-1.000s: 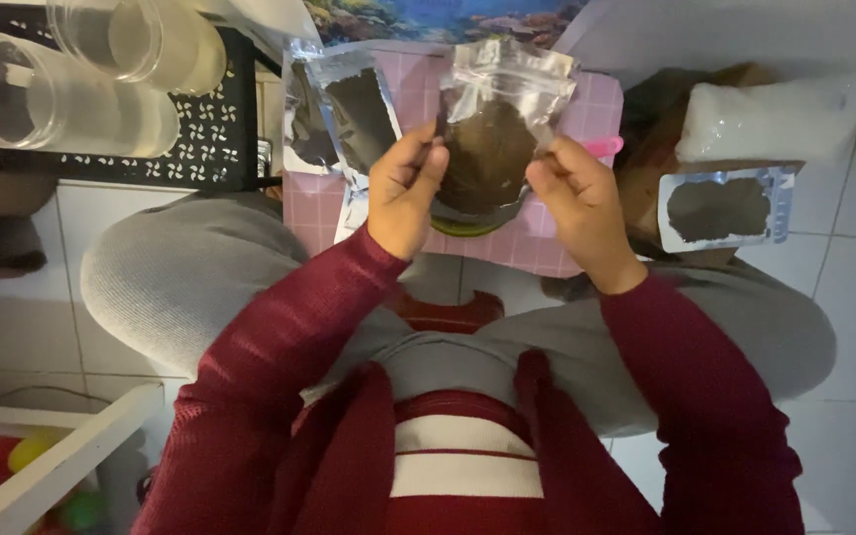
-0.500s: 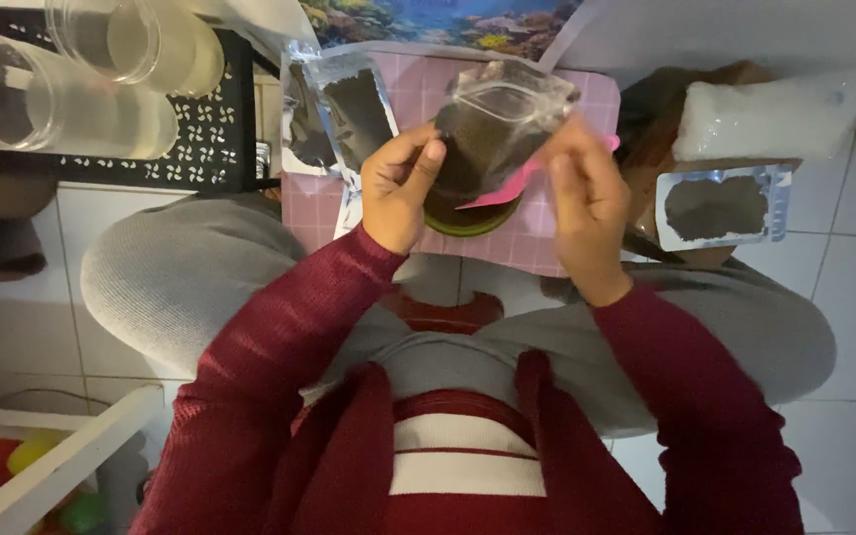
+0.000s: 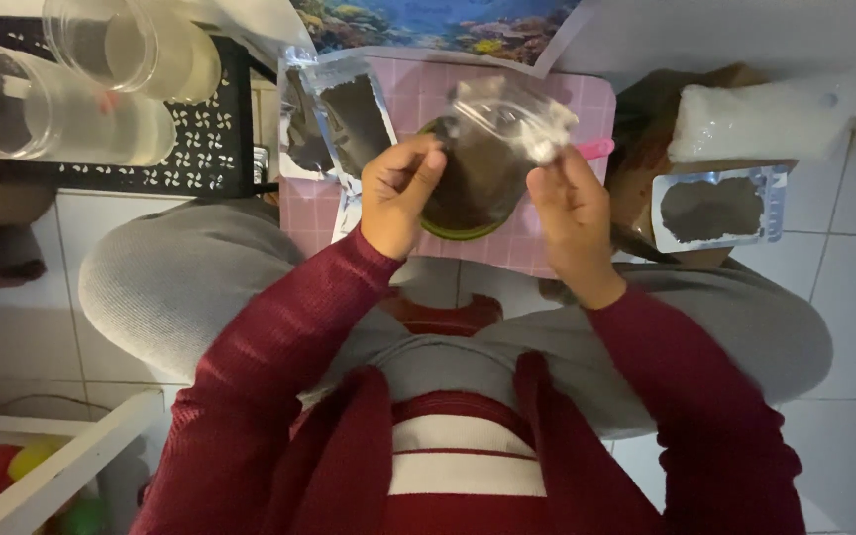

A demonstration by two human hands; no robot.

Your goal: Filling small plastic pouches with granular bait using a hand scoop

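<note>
A clear plastic pouch (image 3: 492, 149) filled with dark brown powder is held between both hands over a green-rimmed bowl (image 3: 463, 230) on a pink gridded mat (image 3: 567, 248). My left hand (image 3: 398, 193) grips the pouch's left side. My right hand (image 3: 569, 213) pinches its upper right edge, which is tilted and folded over. A pink utensil handle (image 3: 596, 149) pokes out behind the right hand. Two more filled pouches (image 3: 334, 124) lie on the mat at the left.
Two clear plastic jars (image 3: 61, 84) lie on a black perforated tray (image 3: 210, 149) at the upper left. Another sealed pouch of powder (image 3: 715, 208) rests on a cardboard box at the right, under a white bag (image 3: 755, 119). A white shelf edge (image 3: 52, 466) sits lower left.
The pouch has gone from held upright and flat to tilted, with its top bent to the right. Both hands have shifted slightly around it.
</note>
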